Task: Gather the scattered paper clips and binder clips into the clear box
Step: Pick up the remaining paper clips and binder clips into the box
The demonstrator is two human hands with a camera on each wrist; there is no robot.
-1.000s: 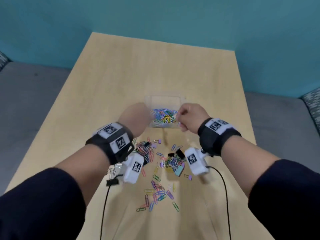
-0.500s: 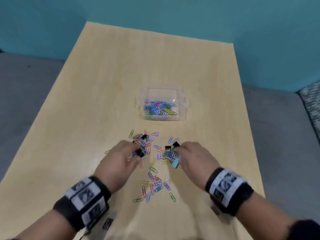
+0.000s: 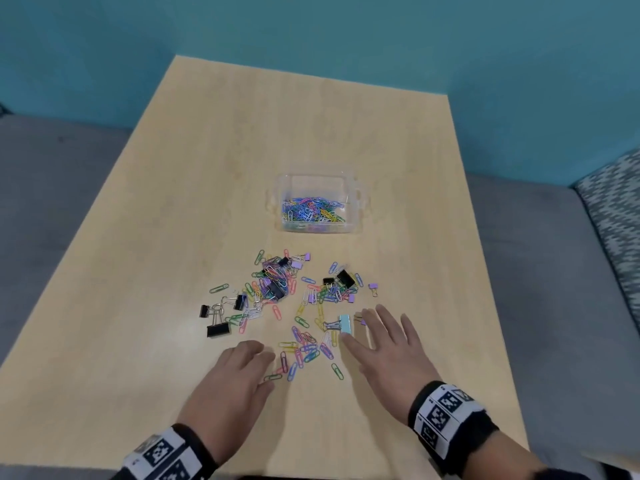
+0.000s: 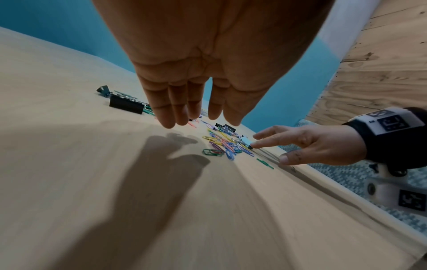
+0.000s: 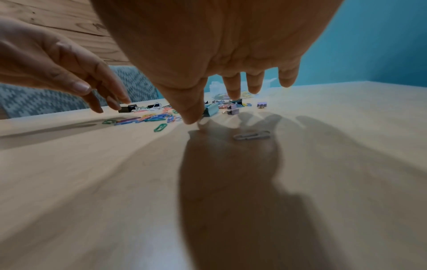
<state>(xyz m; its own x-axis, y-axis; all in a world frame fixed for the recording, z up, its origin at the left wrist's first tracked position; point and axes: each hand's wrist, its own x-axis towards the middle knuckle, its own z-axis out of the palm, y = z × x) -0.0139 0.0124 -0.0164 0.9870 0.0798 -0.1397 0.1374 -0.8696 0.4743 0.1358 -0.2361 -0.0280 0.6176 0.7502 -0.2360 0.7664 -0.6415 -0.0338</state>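
Nearest the person, the left hand (image 3: 235, 382) and the right hand (image 3: 388, 351) hover low over the table (image 3: 173, 237) on either side of a small patch of paper clips (image 3: 304, 351), both with fingers relaxed and spread and holding nothing. Placed this way, they look set to sweep that patch together from both flanks. The right thumb sits just beside a pale blue binder clip (image 3: 345, 323); whether it touches is hard to tell. One grey paper clip (image 5: 251, 136) lies under the right palm.

Further out, two denser heaps of clips lie side by side, with black binder clips (image 3: 218, 329) off to the left. Beyond them stands the clear box (image 3: 358, 195), open and already partly filled with coloured clips.

The table is pale wood-grain laminate. Grey seating flanks it, a patterned cushion (image 3: 613, 216) is at right, and a teal wall (image 3: 346, 36) stands behind.
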